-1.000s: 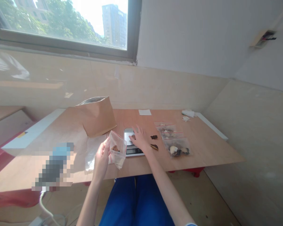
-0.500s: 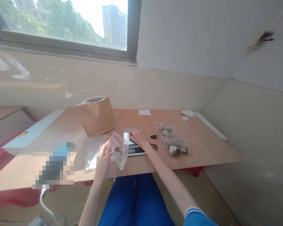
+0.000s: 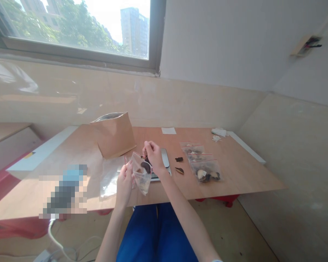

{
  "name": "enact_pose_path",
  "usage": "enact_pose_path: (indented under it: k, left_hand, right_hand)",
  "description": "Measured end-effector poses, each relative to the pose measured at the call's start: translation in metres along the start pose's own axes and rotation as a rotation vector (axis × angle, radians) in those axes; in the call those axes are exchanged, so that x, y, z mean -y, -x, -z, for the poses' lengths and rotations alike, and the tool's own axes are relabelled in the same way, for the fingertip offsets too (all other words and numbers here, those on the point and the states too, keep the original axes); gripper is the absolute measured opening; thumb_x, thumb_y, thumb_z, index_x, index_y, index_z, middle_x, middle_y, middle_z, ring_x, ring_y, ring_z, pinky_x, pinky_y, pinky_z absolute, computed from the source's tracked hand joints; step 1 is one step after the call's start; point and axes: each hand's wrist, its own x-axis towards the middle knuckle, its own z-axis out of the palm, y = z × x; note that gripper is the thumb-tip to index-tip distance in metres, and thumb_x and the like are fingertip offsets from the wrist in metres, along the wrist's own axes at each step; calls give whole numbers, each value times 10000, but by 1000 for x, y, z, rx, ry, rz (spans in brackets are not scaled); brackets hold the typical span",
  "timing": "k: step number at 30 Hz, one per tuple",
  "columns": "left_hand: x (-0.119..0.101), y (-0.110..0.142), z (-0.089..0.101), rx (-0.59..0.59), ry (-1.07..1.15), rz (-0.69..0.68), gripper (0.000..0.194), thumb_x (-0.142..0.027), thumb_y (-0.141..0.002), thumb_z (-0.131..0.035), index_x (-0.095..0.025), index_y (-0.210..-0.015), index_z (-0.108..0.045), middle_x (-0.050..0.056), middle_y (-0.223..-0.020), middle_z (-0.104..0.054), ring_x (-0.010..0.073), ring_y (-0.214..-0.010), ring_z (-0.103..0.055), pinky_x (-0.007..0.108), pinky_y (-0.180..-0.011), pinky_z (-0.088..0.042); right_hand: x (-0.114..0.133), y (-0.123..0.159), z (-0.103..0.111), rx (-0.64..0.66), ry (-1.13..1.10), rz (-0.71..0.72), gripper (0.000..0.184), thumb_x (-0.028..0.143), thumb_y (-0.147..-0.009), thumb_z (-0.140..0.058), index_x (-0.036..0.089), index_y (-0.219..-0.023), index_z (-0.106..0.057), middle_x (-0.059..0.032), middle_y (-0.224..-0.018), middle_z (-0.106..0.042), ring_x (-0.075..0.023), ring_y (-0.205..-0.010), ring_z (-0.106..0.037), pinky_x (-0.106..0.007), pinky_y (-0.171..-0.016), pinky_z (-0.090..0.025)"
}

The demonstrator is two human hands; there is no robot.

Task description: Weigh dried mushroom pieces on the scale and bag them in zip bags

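My left hand (image 3: 125, 176) is closed on the edge of a small clear zip bag (image 3: 143, 185), which hangs tilted with pale bits at its bottom and a brown piece higher up. Fingers bent in a pinch, my right hand (image 3: 154, 155) is above the bag's mouth. Under it a dark dried piece (image 3: 145, 166), like a mushroom slice, shows at the bag's opening; its upper part is hidden by the fingers. Behind the right hand lies a kitchen scale (image 3: 165, 157), partly covered. Two loose dried pieces, one dark (image 3: 179, 159) and one brown-edged (image 3: 179, 170), lie right of the scale.
Several filled zip bags (image 3: 209, 174) lie at the right. A brown paper bag (image 3: 117, 136) stands open at the back left, with clear empty bags (image 3: 109, 183) before it. White paper (image 3: 168, 130) and scraps (image 3: 218, 132) lie behind. A pixelated object (image 3: 65, 189) is at the left.
My right hand has lifted from the scale and moved left to the mouth of the zip bag. A dark dried piece now shows there. The view has shifted slightly.
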Motion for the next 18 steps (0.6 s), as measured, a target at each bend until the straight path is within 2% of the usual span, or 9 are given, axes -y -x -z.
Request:
enact_pose_path:
  k: [2,5,9,13,16,18]
  left_hand:
    - [-1,4,-3,-7,17,-8,421,-554,-761,-537,-213,-995,-616,27,-838,-622,184,-853,-603,276,-689,-498]
    - [-4,9,-6,-28,31,-4,392,-535,-767,-530,-205,-964,-614,21,-811,-603,172,-801,-597,274,-665,-493]
    - [-11,13,-9,-56,84,89,422,-538,-759,-511,-205,-1003,-598,13,-828,-592,159,-775,-593,269,-631,-487]
    - [-19,15,-13,-93,197,143,401,-514,-707,-562,-183,-932,-579,13,-845,-598,143,-752,-591,236,-571,-463]
    - [-21,13,-12,-120,283,165,340,-464,-675,-621,-182,-857,-565,17,-873,-602,146,-789,-598,217,-555,-462]
    - [-18,11,-8,-121,391,172,274,-411,-675,-644,-179,-786,-551,38,-953,-617,165,-848,-608,232,-575,-487]
  right_hand:
    - [1,6,-5,116,34,-67,322,463,-772,-549,195,-618,-459,72,-540,-455,-59,-434,-417,-175,-437,-365]
    - [-1,8,-8,182,127,-100,306,461,-792,-528,190,-654,-495,55,-607,-513,-62,-462,-446,-177,-442,-378]
    - [2,8,-7,280,312,-28,262,384,-854,-471,191,-691,-538,41,-638,-545,-79,-531,-502,-193,-517,-419]
    - [13,11,-5,405,527,24,195,255,-875,-440,192,-784,-600,7,-764,-624,-118,-699,-593,-239,-655,-463]
    - [21,18,2,424,568,112,216,238,-902,-409,192,-898,-620,-28,-951,-651,-140,-919,-602,-274,-813,-461]
    - [24,28,10,353,538,156,246,297,-927,-387,199,-988,-605,-45,-1058,-625,-138,-1011,-583,-282,-884,-449]
